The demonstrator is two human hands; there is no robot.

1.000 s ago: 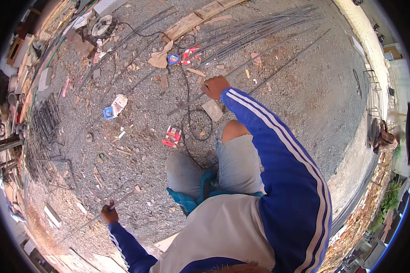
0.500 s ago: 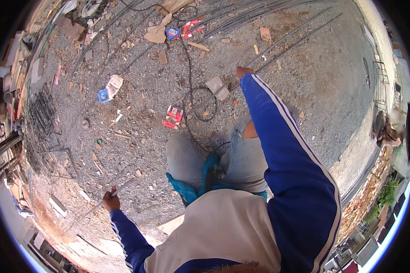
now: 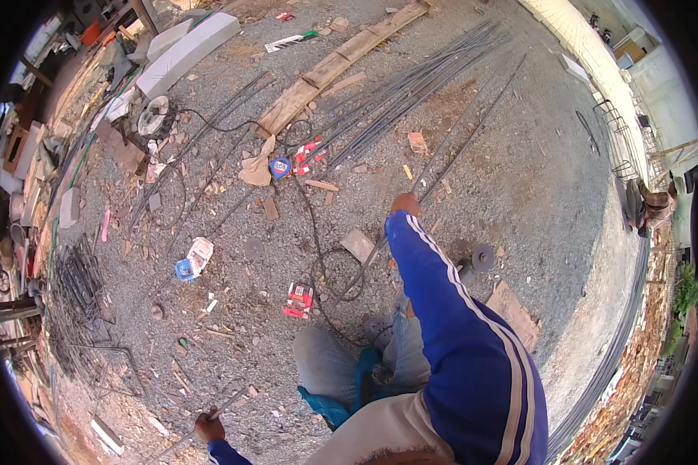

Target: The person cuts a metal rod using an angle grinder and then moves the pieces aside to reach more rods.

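Observation:
My right hand [image 3: 406, 204] is closed around a thin steel bar [image 3: 374, 253] that slants over the gravel, far right to near left. A second bar runs close beside it beyond the hand. At the lower left, my left hand [image 3: 208, 428] grips a thin rod [image 3: 230, 400]; whether this is the same bar cannot be seen. A flat grey block [image 3: 357, 246] lies by the right-hand bar, beside a looped black cable [image 3: 315, 232]. What looks like an angle grinder [image 3: 482, 258] with a round disc sits right of my right forearm.
A bundle of steel bars [image 3: 419, 97] and a long wooden plank [image 3: 318, 74] lie ahead. A blue tape measure [image 3: 280, 167], a red box [image 3: 298, 300] and a blue-and-white packet [image 3: 195, 259] litter the gravel. Tangled wire [image 3: 77, 279] is at left, a flat slab [image 3: 513, 314] at right.
The view has tilted, so the ground and both hands appear lower and more of the far ground shows. The grinder shows more fully. Both hands keep their grip, hardly shifted over the ground.

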